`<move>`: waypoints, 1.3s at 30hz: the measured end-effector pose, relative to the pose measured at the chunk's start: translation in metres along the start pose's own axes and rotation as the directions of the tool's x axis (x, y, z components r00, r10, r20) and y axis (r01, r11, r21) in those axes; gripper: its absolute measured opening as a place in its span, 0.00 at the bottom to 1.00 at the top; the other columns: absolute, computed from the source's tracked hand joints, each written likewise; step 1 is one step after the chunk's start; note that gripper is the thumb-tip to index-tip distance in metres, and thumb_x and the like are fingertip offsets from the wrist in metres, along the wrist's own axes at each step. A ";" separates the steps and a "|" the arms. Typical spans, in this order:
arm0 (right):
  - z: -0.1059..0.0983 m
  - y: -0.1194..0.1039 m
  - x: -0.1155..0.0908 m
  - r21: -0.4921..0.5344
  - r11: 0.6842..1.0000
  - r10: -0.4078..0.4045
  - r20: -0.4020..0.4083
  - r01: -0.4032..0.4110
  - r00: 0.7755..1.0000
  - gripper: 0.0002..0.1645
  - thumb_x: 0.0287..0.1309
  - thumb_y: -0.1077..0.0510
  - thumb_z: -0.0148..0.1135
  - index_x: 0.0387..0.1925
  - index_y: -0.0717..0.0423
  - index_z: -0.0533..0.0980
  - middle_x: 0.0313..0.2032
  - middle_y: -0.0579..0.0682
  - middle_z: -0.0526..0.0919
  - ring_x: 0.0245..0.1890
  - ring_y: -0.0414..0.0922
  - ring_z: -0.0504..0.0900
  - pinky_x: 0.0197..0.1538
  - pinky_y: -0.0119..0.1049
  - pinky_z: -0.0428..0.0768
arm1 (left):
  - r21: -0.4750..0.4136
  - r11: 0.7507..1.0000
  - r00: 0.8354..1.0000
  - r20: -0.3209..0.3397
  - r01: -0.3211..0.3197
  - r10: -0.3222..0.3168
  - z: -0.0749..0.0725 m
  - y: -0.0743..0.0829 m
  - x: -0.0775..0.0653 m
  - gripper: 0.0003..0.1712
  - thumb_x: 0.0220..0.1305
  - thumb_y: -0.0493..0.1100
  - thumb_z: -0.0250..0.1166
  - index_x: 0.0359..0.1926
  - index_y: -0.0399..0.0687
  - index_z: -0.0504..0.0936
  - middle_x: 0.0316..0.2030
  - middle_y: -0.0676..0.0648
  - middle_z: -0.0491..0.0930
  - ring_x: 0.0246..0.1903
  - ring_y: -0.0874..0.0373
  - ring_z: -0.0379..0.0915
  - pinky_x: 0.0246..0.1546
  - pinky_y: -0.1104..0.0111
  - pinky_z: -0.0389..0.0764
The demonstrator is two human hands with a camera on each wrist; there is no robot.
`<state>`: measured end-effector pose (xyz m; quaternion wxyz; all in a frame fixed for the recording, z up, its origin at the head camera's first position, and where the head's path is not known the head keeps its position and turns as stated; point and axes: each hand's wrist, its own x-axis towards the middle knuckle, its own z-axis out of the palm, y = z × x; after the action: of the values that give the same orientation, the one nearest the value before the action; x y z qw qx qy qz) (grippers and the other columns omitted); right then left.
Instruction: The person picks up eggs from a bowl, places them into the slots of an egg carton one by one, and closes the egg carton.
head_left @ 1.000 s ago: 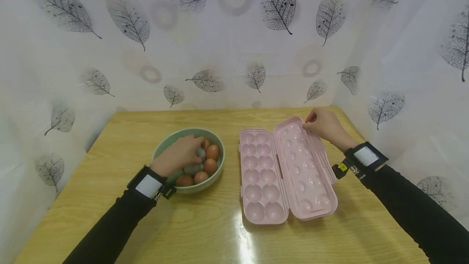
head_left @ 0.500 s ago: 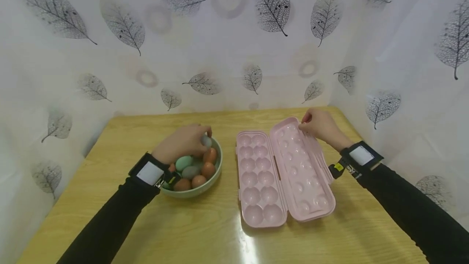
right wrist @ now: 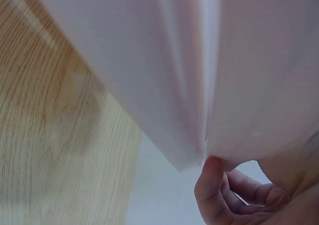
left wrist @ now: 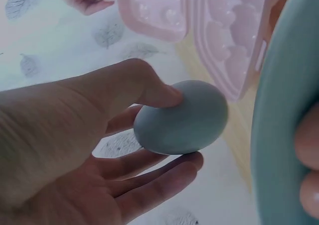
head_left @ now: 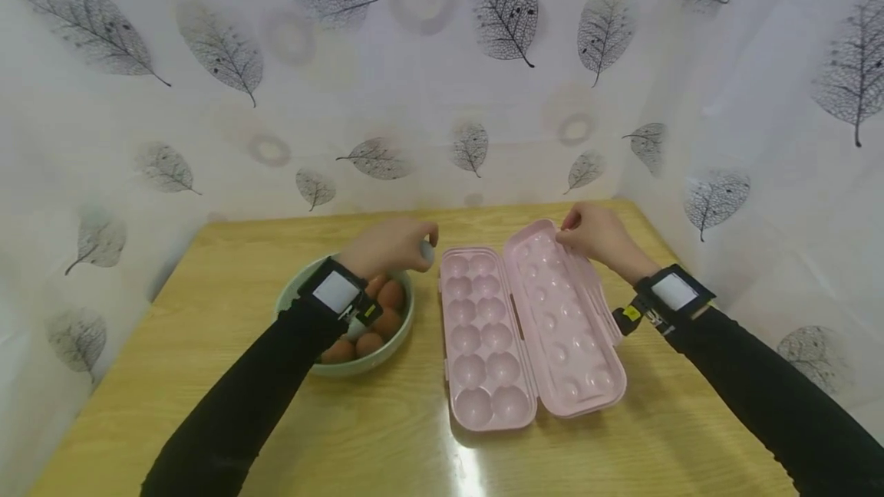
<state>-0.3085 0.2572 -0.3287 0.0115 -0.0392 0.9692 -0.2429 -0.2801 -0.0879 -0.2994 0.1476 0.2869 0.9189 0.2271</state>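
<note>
The left hand (head_left: 387, 248) pinches a grey-green egg (left wrist: 180, 117) between bowl (head_left: 293, 299) and pink tray (head_left: 483, 328); the right hand (head_left: 597, 235) apparently grips the lid (head_left: 566, 313). A loose pinch could drop and crack the egg.

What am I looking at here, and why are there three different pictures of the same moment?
A person is working with bare hands and wears three cameras: one on the head, one on each wrist. The head view looks down on a wooden table. On it stand a green bowl of brown eggs and an open pink egg box with empty cups. The left wrist view shows the left hand close up, holding a grey-blue egg between thumb and fingers, just past the bowl's rim, near the box. The right wrist view shows, from very close, the right hand pinching the far edge of the box's lid.
</note>
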 end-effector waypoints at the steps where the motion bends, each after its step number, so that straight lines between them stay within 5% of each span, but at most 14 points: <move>1: 0.000 -0.001 0.000 0.003 1.000 -0.003 0.000 0.003 1.000 0.16 0.60 0.54 0.63 0.41 0.64 0.77 0.41 0.62 0.83 0.38 0.53 0.80 0.33 0.33 0.78 | 0.160 0.986 0.996 -0.072 -0.045 0.057 0.003 -0.005 0.015 0.20 0.54 0.37 0.61 0.50 0.43 0.79 0.38 0.47 0.80 0.35 0.56 0.71 0.38 0.67 0.74; 6: 0.000 -0.001 0.002 0.009 1.000 -0.002 -0.004 0.002 1.000 0.15 0.60 0.55 0.64 0.41 0.64 0.77 0.41 0.62 0.82 0.38 0.53 0.80 0.33 0.33 0.78 | 0.249 0.969 1.000 -0.022 0.005 0.001 0.014 -0.012 0.059 0.21 0.55 0.39 0.65 0.52 0.44 0.80 0.41 0.46 0.82 0.36 0.53 0.74 0.38 0.64 0.76; 12: 0.001 -0.001 0.002 0.012 1.000 0.003 -0.003 -0.003 1.000 0.15 0.59 0.55 0.64 0.41 0.63 0.77 0.40 0.61 0.82 0.37 0.52 0.80 0.33 0.33 0.77 | 0.303 0.953 1.000 0.001 -0.002 0.001 0.026 -0.012 0.085 0.19 0.54 0.39 0.66 0.49 0.43 0.79 0.40 0.45 0.82 0.35 0.54 0.73 0.33 0.67 0.73; 39: 0.005 0.002 -0.003 0.003 1.000 -0.013 -0.049 0.013 0.999 0.17 0.60 0.55 0.63 0.43 0.66 0.76 0.44 0.66 0.82 0.41 0.56 0.80 0.37 0.39 0.80 | 0.403 0.915 0.999 0.032 -0.020 0.007 0.066 -0.006 0.115 0.13 0.58 0.30 0.63 0.46 0.39 0.80 0.41 0.42 0.83 0.37 0.51 0.72 0.45 0.61 0.79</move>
<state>-0.3054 0.2569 -0.3337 -0.0135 -0.0394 0.9685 -0.2455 -0.3471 -0.0022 -0.3749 0.0975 0.3209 0.9416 0.0297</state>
